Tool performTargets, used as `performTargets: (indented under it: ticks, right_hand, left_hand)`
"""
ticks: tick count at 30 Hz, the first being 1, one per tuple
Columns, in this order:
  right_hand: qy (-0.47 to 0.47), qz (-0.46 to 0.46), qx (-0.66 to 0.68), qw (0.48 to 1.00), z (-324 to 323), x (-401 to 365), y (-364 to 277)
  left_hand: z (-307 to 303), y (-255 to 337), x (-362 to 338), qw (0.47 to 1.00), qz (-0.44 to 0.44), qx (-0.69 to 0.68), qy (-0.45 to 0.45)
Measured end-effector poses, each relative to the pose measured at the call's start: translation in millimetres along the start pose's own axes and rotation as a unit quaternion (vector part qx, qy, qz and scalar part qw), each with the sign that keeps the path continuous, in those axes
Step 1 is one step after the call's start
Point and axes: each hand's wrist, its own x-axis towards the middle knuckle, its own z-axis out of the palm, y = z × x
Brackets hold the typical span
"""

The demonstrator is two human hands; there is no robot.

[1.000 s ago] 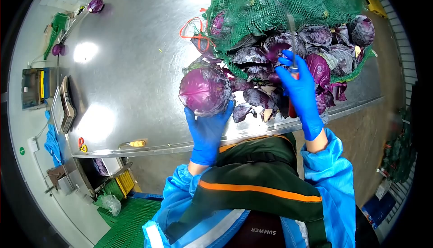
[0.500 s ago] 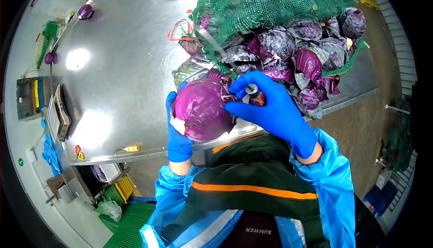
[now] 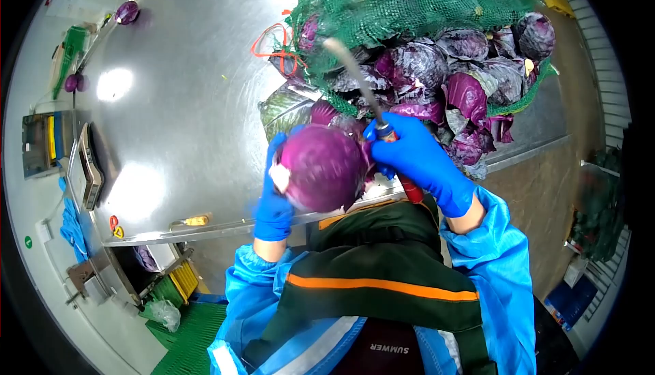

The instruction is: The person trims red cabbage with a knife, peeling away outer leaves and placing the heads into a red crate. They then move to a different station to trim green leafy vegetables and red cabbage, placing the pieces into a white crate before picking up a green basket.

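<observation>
A round red cabbage with a pale cut stem is held up near the table's front edge. Its left side rests in my left hand, whose gloved fingers curl around it and partly disappear behind it. In my blue-gloved right hand is a knife with a red handle; its slightly curved blade points up and away, blurred by motion. The right fingers are wrapped around the handle, close beside the cabbage's right side. Behind the cabbage lie loose outer leaves.
A green mesh bag of red cabbages spreads over the metal table, with an orange cord beside it. Scissors and a yellow-handled tool lie near the front edge. Another cabbage sits far left.
The cabbage has turned, and its pale stem now faces left. My right hand has shifted its grip, and the knife's blade has swung more upright, with the red handle now showing below the hand.
</observation>
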Motion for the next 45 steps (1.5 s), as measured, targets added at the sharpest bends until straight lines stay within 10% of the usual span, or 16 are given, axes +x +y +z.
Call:
performTargets:
  ticks: [5, 10, 13, 16, 27, 29, 32, 41, 43, 45]
  right_hand:
    - [0.060, -0.056, 0.057, 0.995, -16, 2, 17]
    - [0.136, -0.100, -0.220, 0.961, -29, 8, 34]
    - [0.201, -0.379, -0.291, 0.855, -10, 17, 18]
    - [0.069, -0.391, -0.229, 0.888, 11, 11, 5]
    - [0.127, -0.144, -0.037, 0.981, -15, 10, 44]
    - [0.196, -0.370, -0.256, 0.871, -15, 18, 36]
    - [0.120, -0.434, -0.286, 0.846, 28, 14, 17]
    - [0.016, -0.391, -0.201, 0.898, 32, 1, 42]
    - [0.057, -0.211, -0.018, 0.976, 29, -7, 31]
    - [0.103, -0.329, -0.113, 0.932, 30, 0, 17]
  left_hand:
    - [-9, -32, -8, 0.978, -0.043, -0.181, 0.093]
    - [2, -18, 9, 0.968, -0.023, -0.249, -0.005]
    - [13, -21, 10, 0.976, -0.024, -0.214, -0.002]
    - [24, -19, 9, 0.986, -0.014, -0.166, 0.017]
    - [31, -6, 16, 0.920, -0.043, -0.387, 0.046]
    - [30, -7, 17, 0.943, -0.020, -0.330, 0.042]
    - [39, -4, 16, 0.974, 0.006, -0.223, 0.026]
    - [36, -3, 17, 0.926, 0.007, -0.374, 0.046]
    - [28, -6, 14, 0.916, -0.018, -0.396, 0.064]
    - [26, -10, 12, 0.933, -0.011, -0.358, 0.045]
